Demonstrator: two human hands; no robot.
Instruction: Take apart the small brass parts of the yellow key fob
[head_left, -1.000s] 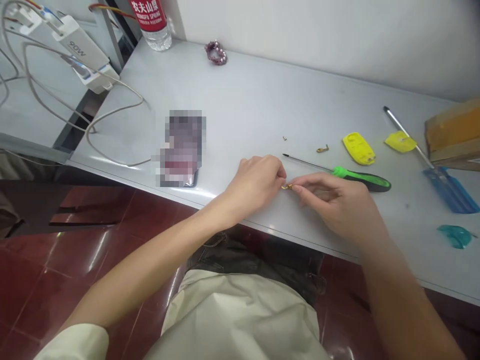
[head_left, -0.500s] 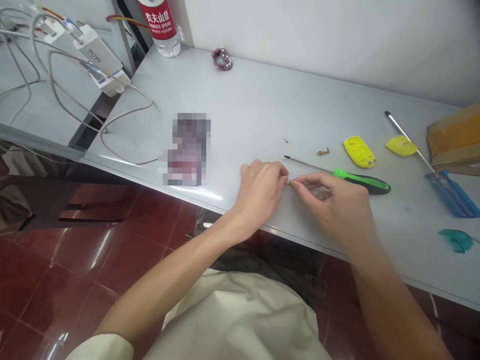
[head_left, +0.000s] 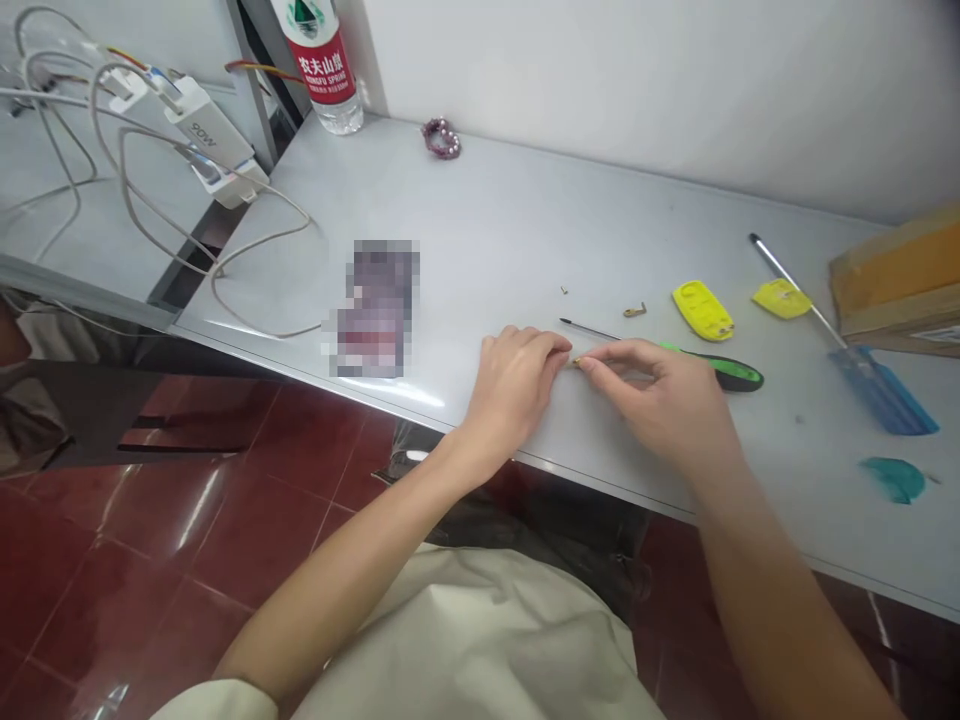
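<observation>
My right hand (head_left: 667, 400) pinches a tiny brass-coloured piece (head_left: 576, 362) between thumb and forefinger, low over the table. Facing it almost fingertip to fingertip is my left hand (head_left: 514, 385), its fingers closed; whether they also grip the piece is hidden. Behind the right hand lies a green and black screwdriver (head_left: 741, 374), partly covered, its tip pointing left. Beyond that rest a small brass-coloured part (head_left: 634, 311), a smaller metal bit (head_left: 564, 290) and a yellow plastic shell piece (head_left: 703, 310). A second yellow piece (head_left: 781, 299) lies against the shaft of another screwdriver with a blue handle (head_left: 885, 392).
A cardboard box (head_left: 892, 285) stands at the right by the wall. A teal piece (head_left: 896, 480) lies near the right front. On the left are a pixelated flat object (head_left: 375, 310), a cable, a white charger (head_left: 206, 125), a water bottle (head_left: 326, 70) and a beaded bracelet (head_left: 441, 139).
The view has shifted slightly, so the table items appear a little displaced. Both hands keep nearly the same pose, fingertips close together around the brass piece.
</observation>
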